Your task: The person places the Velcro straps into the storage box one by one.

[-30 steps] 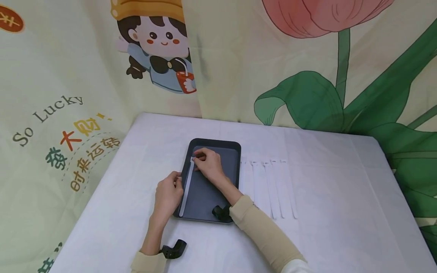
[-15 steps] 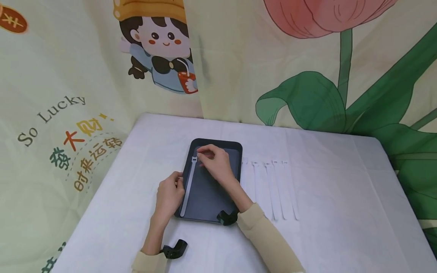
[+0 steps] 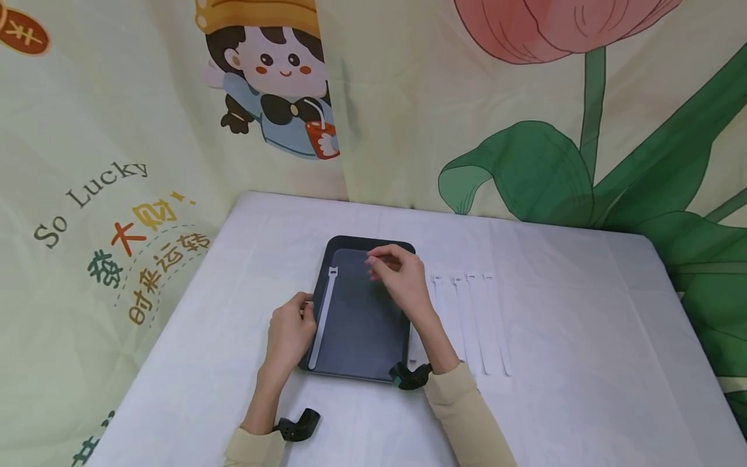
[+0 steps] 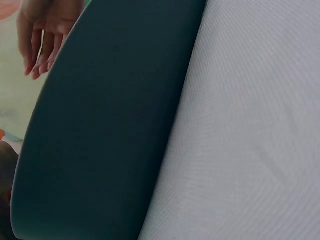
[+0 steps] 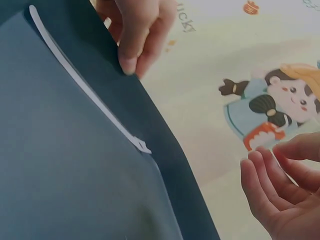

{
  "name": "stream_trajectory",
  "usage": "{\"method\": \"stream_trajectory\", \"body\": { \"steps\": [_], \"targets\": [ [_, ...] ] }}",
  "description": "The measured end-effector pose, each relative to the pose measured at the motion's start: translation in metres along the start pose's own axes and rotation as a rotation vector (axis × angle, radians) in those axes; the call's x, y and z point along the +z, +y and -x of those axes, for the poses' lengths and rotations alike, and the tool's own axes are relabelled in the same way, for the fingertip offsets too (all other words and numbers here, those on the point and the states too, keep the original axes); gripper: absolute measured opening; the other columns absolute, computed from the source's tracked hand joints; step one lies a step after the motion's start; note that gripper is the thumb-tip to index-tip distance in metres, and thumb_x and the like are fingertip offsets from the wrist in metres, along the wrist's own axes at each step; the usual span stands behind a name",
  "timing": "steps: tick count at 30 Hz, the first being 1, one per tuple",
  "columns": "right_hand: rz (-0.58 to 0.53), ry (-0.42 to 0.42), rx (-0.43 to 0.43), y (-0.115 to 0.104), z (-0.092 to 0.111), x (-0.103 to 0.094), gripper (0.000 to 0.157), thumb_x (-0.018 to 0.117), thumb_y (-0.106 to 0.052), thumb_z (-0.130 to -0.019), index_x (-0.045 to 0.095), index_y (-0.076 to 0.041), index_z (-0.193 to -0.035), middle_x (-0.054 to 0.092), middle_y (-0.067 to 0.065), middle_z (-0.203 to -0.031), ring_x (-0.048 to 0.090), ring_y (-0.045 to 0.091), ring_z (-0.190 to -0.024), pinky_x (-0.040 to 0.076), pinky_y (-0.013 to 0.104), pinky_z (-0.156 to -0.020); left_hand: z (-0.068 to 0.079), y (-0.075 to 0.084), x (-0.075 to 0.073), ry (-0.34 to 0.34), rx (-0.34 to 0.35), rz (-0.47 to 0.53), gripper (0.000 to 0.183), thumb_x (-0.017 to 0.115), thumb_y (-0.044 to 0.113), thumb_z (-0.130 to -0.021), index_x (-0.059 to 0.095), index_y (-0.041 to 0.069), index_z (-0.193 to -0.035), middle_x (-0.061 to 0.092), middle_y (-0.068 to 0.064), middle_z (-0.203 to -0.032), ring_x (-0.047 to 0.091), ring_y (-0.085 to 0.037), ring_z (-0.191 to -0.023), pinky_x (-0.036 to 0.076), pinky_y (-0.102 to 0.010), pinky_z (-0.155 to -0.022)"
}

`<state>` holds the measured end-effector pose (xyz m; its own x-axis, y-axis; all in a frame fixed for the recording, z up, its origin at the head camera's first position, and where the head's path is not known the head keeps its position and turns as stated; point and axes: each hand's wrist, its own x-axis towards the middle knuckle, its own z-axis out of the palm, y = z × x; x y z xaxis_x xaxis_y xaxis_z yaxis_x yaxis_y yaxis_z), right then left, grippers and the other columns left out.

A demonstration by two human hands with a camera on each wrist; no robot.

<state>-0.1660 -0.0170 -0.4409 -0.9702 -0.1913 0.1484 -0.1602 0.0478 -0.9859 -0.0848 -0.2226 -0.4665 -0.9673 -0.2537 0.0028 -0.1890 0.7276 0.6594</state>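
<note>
A dark blue-grey tray (image 3: 364,331) lies on the white-covered table. Inside, along its left wall, rests a white cable tie (image 3: 324,318), flat and strap-like, its slotted head at the far end. My left hand (image 3: 290,327) grips the tray's left rim; the right wrist view shows its thumb (image 5: 128,65) over the rim. Above the far right part of the tray hovers my right hand (image 3: 403,275), fingers loosely bent, with nothing between them. In the left wrist view, the tray's outer wall (image 4: 110,120) fills much of the picture.
Several more white cable ties (image 3: 477,324) lie side by side on the table, right of the tray, partly hidden by the right arm. A printed cloth (image 3: 397,130) hangs behind the table's far edge. Each wrist wears a black camera (image 3: 299,425).
My right hand has let go of the cable tie's head and drawn away to the right. The cable tie stays in the tray; my left hand keeps its hold on the rim.
</note>
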Motion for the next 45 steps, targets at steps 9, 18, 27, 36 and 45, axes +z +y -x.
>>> {"method": "stream_trajectory", "body": {
  "steps": [9,18,27,36,45],
  "targets": [
    [-0.001,0.047,0.029,0.0,-0.006,-0.025,0.017,0.067,-0.012,-0.099,0.073,0.001,-0.109,0.076,0.019,-0.099,0.073,0.04,-0.088,0.061,0.049,-0.081,-0.001,0.001,-0.002,0.013,-0.005,-0.006,0.028,0.053,0.003,-0.102,0.066,-0.009,-0.123,0.074,-0.026,-0.103,0.072,-0.033,-0.084,0.056,-0.044,-0.068],
    [0.297,0.159,0.026,0.006,-0.01,-0.057,0.016,0.065,-0.01,-0.1,0.074,-0.001,-0.109,0.077,0.015,-0.1,0.072,0.033,-0.094,0.059,0.041,-0.083,0.001,-0.001,0.0,0.001,-0.018,-0.001,0.029,0.053,0.004,-0.102,0.066,-0.009,-0.124,0.074,-0.026,-0.102,0.072,-0.032,-0.082,0.056,-0.042,-0.066],
    [0.517,0.103,0.104,0.012,-0.011,-0.069,0.021,0.062,-0.008,-0.099,0.072,-0.003,-0.117,0.074,0.014,-0.114,0.066,0.033,-0.113,0.051,0.047,-0.1,-0.002,0.0,0.001,0.003,-0.003,-0.007,0.029,0.053,0.005,-0.102,0.066,-0.009,-0.125,0.075,-0.026,-0.102,0.072,-0.032,-0.082,0.056,-0.043,-0.067],
    [0.644,0.085,0.133,0.026,-0.015,-0.07,0.023,0.064,-0.005,-0.096,0.072,-0.003,-0.117,0.074,0.015,-0.114,0.066,0.034,-0.112,0.052,0.048,-0.094,-0.002,0.002,0.001,-0.005,-0.004,-0.011,0.03,0.052,0.005,-0.102,0.065,-0.009,-0.126,0.074,-0.026,-0.103,0.072,-0.032,-0.082,0.057,-0.041,-0.065],
    [0.749,0.052,0.079,0.034,-0.017,-0.065,0.021,0.066,0.0,-0.092,0.073,0.001,-0.111,0.078,0.017,-0.103,0.071,0.036,-0.106,0.023,0.058,-0.123,0.0,0.002,0.0,-0.008,-0.01,-0.009,0.029,0.052,0.004,-0.102,0.065,-0.009,-0.125,0.074,-0.026,-0.103,0.072,-0.033,-0.083,0.057,-0.043,-0.068]
  ]
}}
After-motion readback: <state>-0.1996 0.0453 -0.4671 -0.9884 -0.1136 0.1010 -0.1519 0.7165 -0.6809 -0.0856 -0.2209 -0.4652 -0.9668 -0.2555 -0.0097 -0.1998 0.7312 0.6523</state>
